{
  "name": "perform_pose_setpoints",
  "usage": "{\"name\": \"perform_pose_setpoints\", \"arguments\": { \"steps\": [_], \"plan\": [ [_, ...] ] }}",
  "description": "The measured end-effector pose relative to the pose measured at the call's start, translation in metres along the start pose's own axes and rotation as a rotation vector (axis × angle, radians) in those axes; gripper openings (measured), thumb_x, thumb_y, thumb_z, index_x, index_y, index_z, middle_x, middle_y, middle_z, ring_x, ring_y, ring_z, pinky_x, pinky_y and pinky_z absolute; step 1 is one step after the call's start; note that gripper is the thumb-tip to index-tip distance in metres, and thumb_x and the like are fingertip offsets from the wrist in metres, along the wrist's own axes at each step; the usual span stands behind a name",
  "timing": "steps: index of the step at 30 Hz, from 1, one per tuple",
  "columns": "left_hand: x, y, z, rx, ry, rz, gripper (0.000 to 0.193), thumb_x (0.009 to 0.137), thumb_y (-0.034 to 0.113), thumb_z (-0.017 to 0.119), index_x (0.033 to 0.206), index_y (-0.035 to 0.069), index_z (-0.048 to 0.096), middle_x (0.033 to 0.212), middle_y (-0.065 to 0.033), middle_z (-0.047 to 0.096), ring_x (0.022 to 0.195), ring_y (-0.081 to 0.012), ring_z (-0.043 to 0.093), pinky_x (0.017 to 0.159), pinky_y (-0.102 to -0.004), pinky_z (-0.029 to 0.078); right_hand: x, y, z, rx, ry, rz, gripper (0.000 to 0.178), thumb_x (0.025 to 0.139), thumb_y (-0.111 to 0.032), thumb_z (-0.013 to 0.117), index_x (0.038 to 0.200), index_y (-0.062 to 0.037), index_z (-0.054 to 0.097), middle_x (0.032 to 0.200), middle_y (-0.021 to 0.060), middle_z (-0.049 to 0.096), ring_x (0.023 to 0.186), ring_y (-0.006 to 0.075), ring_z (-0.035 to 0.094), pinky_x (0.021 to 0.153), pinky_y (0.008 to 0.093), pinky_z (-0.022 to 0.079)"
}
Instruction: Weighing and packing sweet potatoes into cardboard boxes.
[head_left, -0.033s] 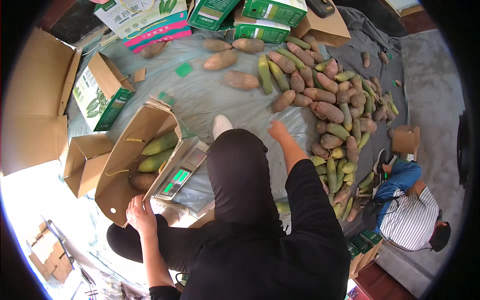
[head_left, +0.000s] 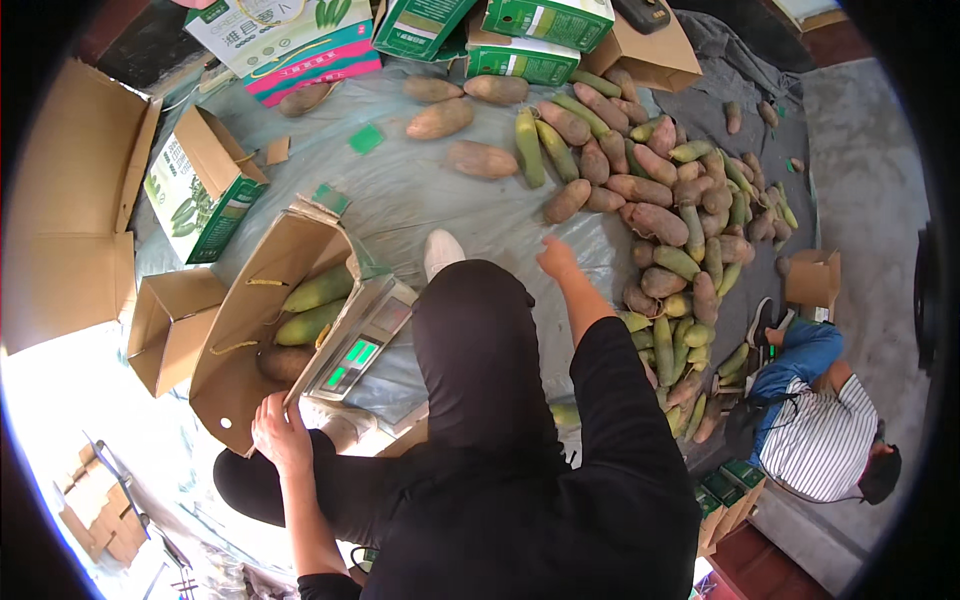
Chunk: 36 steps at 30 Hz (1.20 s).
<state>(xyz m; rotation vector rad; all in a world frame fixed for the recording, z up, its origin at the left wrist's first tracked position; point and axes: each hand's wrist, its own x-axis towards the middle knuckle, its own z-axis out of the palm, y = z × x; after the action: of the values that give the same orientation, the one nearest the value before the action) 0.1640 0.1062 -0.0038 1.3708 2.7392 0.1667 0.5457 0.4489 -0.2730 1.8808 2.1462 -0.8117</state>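
Gripping the open carton's [head_left: 262,330] edge, left hand [head_left: 281,432]; right hand [head_left: 556,258] (open, empty) toward fruit pile [head_left: 672,225].

My left hand [head_left: 281,432] sits low at the lower left of the frame, fingers curled downward, forearm bare. My right arm, in a black sleeve, stretches up toward centre frame, right hand [head_left: 556,259] open with fingers loosely spread.

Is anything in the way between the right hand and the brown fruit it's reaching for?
Nothing visible. The right hand hovers open over bare grey sheet, and the nearest brown fruit lies just beyond its fingers with only sheet between them.
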Motion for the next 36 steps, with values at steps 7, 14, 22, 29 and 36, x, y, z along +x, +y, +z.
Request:
{"name": "perform_pose_setpoints", "arguments": {
  "steps": [7, 14, 22, 29, 36],
  "plan": [
    [0.006, 0.004, 0.006, 0.005, -0.011, -0.002, 0.009, 0.082, 0.014, 0.058, 0.087, 0.007, 0.06, 0.083, -0.0093, 0.062, 0.081, -0.0308, 0.059, 0.071, -0.042, 0.044, 0.057, 0.044, 0.0, 0.632, 0.171, 0.43, 0.05, 0.071, -0.021, 0.074, 0.115, -0.004, 0.057, 0.102, 0.0156, 0.063, 0.095, 0.0296, 0.061, 0.08, 0.041, 0.05],
    [0.006, -0.001, 0.005, -0.014, -0.013, -0.014, 0.007, 0.079, 0.011, 0.061, 0.085, 0.006, 0.06, 0.082, -0.0095, 0.063, 0.079, -0.0307, 0.059, 0.07, -0.0412, 0.044, 0.091, 0.048, 0.006, 0.933, 0.235, 0.678, 0.079, 0.072, -0.023, 0.077, 0.136, -0.0056, 0.033, 0.133, 0.0136, 0.043, 0.113, 0.0336, 0.047, 0.079, 0.0535, 0.046],
    [0.012, 0.006, -0.001, -0.013, -0.044, -0.025, 0.01, 0.076, 0.009, 0.061, 0.086, 0.006, 0.061, 0.081, -0.0099, 0.062, 0.078, -0.0301, 0.059, 0.071, -0.0394, 0.044, 0.121, 0.037, 0.013, 1.054, 0.408, 0.742, 0.098, 0.063, -0.021, 0.084, 0.139, -0.0082, 0.025, 0.133, 0.0143, 0.041, 0.12, 0.0346, 0.043, 0.082, 0.0548, 0.043],
    [0.016, 0.008, -0.002, -0.009, -0.068, -0.02, 0.013, 0.074, 0.007, 0.061, 0.088, 0.005, 0.061, 0.082, -0.0108, 0.062, 0.08, -0.0294, 0.059, 0.07, -0.0384, 0.043, 0.128, 0.043, 0.018, 1.138, 0.517, 0.692, 0.102, 0.058, -0.011, 0.085, 0.139, -0.0047, 0.022, 0.133, 0.0145, 0.041, 0.116, 0.0313, 0.047, 0.086, 0.0481, 0.045],
    [0.013, 0.004, -0.001, -0.023, -0.012, -0.006, 0.014, 0.073, 0.007, 0.06, 0.087, 0.006, 0.061, 0.082, -0.0103, 0.062, 0.079, -0.0296, 0.06, 0.07, -0.0387, 0.044, 0.045, 0.025, 0.036, 0.945, 0.222, 0.489, 0.109, 0.056, -0.009, 0.085, 0.14, 0.0031, 0.017, 0.128, 0.0237, 0.045, 0.115, 0.0325, 0.049, 0.095, 0.0405, 0.043]
  ]
}}
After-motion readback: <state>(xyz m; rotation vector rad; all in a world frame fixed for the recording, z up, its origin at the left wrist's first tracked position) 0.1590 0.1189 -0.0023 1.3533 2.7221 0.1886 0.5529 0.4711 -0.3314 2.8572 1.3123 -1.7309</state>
